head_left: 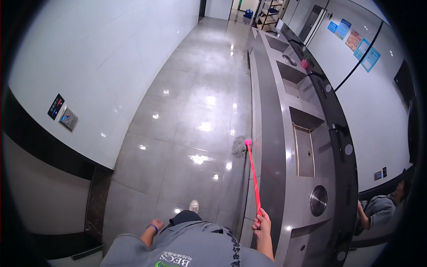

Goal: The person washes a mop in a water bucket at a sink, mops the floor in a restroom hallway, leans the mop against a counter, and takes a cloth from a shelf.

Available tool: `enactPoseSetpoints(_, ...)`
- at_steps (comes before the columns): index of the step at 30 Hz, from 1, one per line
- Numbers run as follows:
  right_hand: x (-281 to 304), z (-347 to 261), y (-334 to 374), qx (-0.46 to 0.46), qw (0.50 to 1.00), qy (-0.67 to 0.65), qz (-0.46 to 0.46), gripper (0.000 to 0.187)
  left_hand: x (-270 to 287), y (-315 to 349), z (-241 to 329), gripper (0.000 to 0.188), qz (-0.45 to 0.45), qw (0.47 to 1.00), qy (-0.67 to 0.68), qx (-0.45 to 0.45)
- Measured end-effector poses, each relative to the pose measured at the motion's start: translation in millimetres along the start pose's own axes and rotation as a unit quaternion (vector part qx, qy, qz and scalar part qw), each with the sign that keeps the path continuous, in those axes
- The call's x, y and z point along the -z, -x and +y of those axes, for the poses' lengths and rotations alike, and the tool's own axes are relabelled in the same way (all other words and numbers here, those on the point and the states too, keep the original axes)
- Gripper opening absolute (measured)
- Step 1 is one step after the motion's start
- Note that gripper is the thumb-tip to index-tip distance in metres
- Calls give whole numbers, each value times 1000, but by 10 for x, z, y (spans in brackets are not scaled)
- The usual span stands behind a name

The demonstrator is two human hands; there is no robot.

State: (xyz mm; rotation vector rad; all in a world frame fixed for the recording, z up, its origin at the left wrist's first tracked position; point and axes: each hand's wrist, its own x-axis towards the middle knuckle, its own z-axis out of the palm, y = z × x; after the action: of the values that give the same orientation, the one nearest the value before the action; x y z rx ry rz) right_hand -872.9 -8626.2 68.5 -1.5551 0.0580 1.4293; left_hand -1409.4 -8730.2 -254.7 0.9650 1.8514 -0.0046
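Note:
A string mop with a red handle (255, 178) extends forward from my right hand (261, 224), whose fingers are wrapped round the near end of the handle. Its grey mop head (239, 147) is on the tiled floor, close to the base of the sink counter, with a pink joint between head and handle. My left hand (156, 224) hangs low beside my body, away from the mop, a blue band round its wrist. Its fingers look curled in, and nothing shows in them.
A long grey counter (287, 155) with several recessed basins and round steel lids runs along the right, below a mirror (356, 89). A white wall (111, 58) with a switch panel stands left. The shiny tiled floor (187, 115) leads to a shelf (269, 12) far ahead.

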Motion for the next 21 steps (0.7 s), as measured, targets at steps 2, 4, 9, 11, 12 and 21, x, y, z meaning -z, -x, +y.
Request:
enactPoseSetpoints(2,-163,-254,-266,4,1000,-19,-4,47,499,-187,1191,26,69,996,52,-32)
enactPoseSetpoints(4,-410,-516,-482,2,1000,-22,-6,47,825,-596,1912,22,118,985,76,-99)
enactPoseSetpoints(9,-936,-1089,-1000,-4,1000,-24,-10,48,1230,-1169,3411,13,106,970,149,-164)
enactPoseSetpoints(11,-1054,-1302,-1309,-9,1000,-22,-8,48,1243,-1400,3662,7,119,970,140,-157)
enactPoseSetpoints(12,-1137,-1429,-1468,-12,1000,-21,-18,48,1131,-1544,3617,13,127,971,125,-160)
enactPoseSetpoints(21,-1830,-2920,-2990,-20,997,-39,-59,48,71,-2109,2850,31,-21,988,-150,17)
